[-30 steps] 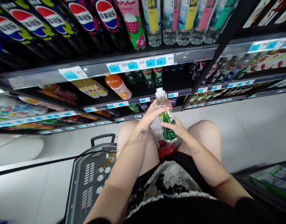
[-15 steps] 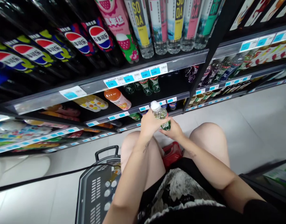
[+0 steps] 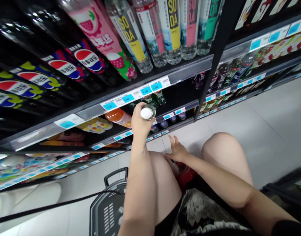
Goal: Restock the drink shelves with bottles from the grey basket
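My left hand [image 3: 139, 123] is wrapped round a clear bottle [image 3: 152, 110] with a white cap, held at the front of the lower shelf. I look down onto its cap, and most of the bottle's body is hidden below. Just behind it stand green-labelled bottles [image 3: 159, 97], and an orange bottle [image 3: 117, 116] with an orange cap is left of the hand. My right hand [image 3: 178, 151] hovers between my knees with its fingers spread and nothing in them.
Large cola bottles [image 3: 64, 67] and soda water bottles [image 3: 171, 36] fill the upper shelf, above a protruding price rail [image 3: 184, 70]. A grey basket [image 3: 108, 209] holding white-capped items stands on the floor at my left. Something red [image 3: 186, 177] is between my legs.
My left hand has carried the bottle up and left to the shelf. My right hand has let go of it and dropped lower, fingers opened. The view has shifted slightly.
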Demonstrator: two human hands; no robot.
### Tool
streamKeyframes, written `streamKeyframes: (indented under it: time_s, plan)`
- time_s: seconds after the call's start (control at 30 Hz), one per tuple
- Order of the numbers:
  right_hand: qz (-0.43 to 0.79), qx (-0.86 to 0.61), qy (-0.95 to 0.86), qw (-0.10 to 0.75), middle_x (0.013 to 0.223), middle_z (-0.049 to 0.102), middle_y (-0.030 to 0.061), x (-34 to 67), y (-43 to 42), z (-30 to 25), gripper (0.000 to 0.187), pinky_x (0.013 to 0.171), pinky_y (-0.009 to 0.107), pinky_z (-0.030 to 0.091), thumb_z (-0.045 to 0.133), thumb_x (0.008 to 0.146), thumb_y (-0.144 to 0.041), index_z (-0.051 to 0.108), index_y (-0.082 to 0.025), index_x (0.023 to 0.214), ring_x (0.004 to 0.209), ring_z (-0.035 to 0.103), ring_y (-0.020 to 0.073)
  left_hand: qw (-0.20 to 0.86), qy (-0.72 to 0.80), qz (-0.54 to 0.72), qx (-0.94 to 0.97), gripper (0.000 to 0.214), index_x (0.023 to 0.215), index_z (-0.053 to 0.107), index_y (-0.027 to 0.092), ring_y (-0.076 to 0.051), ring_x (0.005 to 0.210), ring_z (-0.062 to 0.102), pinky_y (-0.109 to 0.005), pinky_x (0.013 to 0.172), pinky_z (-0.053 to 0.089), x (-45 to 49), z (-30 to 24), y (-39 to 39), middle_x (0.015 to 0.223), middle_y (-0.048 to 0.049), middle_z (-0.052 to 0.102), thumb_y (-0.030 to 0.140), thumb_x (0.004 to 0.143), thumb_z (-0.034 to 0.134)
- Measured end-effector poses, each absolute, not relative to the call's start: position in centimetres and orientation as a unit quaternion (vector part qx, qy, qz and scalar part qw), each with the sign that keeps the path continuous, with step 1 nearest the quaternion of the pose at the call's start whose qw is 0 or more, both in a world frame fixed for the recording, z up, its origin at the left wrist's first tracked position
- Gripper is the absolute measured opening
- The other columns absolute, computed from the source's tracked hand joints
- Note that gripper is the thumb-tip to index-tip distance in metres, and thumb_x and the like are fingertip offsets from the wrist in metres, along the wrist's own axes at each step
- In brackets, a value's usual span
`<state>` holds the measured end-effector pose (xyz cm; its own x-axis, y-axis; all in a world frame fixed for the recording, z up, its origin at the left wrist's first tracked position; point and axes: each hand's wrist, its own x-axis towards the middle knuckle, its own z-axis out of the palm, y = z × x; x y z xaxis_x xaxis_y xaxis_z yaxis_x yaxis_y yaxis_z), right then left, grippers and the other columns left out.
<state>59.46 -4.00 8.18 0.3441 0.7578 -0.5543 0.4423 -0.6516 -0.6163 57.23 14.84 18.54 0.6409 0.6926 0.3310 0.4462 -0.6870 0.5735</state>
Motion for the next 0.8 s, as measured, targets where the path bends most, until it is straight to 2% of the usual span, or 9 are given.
streamKeyframes:
  time_s: [0.17, 0.4, 0.6, 0.7, 0.8]
  plan:
    - [0.440, -0.792, -0.397, 0.146, 0.161, 0.012, 0.0274, 59.7, -3.8, 7.0, 0.098, 0.109, 0.045, 0.038, 0.067, 0.087, -0.047, 0.010, -0.011, 0.159, 0.141, 0.037, 0.0376, 0.234, 0.349, 0.269, 0.867, 0.071, 0.118, 0.054, 0.020, -0.026, 0.113, 0.062, -0.038, 0.101, 0.049, 56.9, 16.5, 17.5, 0.118, -0.0046, 0.065, 0.012, 0.056, 0.086]
    - [0.438, -0.791, -0.407, 0.131, 0.159, 0.022, 0.0237, 59.6, -2.8, 5.8, 0.089, 0.109, 0.043, 0.040, 0.061, 0.091, -0.048, 0.017, -0.011, 0.159, 0.137, 0.044, 0.0368, 0.210, 0.485, 0.234, 0.816, 0.072, 0.121, 0.056, 0.016, -0.036, 0.119, 0.060, -0.049, 0.105, 0.047, 58.4, 14.1, 22.0, 0.120, -0.0152, 0.067, 0.025, 0.058, 0.090]
    - [0.463, -0.778, -0.412, 0.102, 0.157, 0.030, 0.0210, 59.6, -1.8, 5.7, 0.075, 0.107, 0.043, 0.043, 0.050, 0.098, -0.044, 0.021, -0.010, 0.158, 0.133, 0.049, 0.0347, 0.229, 0.529, 0.248, 0.778, 0.056, 0.113, 0.060, 0.014, -0.033, 0.119, 0.060, -0.045, 0.108, 0.046, 60.7, 11.6, 24.1, 0.119, -0.0142, 0.067, 0.030, 0.065, 0.084]
    - [0.476, -0.767, -0.418, 0.099, 0.156, 0.032, 0.0202, 59.9, -1.4, 5.3, 0.071, 0.107, 0.042, 0.043, 0.047, 0.100, -0.045, 0.024, -0.010, 0.157, 0.131, 0.050, 0.0340, 0.233, 0.517, 0.244, 0.787, 0.044, 0.107, 0.062, 0.017, -0.034, 0.125, 0.056, -0.045, 0.114, 0.041, 61.5, 10.7, 25.0, 0.113, -0.0120, 0.068, 0.032, 0.070, 0.080]
    - [0.475, -0.762, -0.428, 0.101, 0.154, 0.035, 0.0201, 60.1, -1.1, 4.7, 0.069, 0.107, 0.042, 0.042, 0.045, 0.100, -0.044, 0.027, -0.008, 0.156, 0.132, 0.050, 0.0338, 0.215, 0.509, 0.278, 0.786, 0.044, 0.114, 0.060, 0.019, -0.033, 0.128, 0.053, -0.045, 0.119, 0.033, 61.6, 9.8, 26.4, 0.111, -0.0099, 0.067, 0.028, 0.074, 0.077]
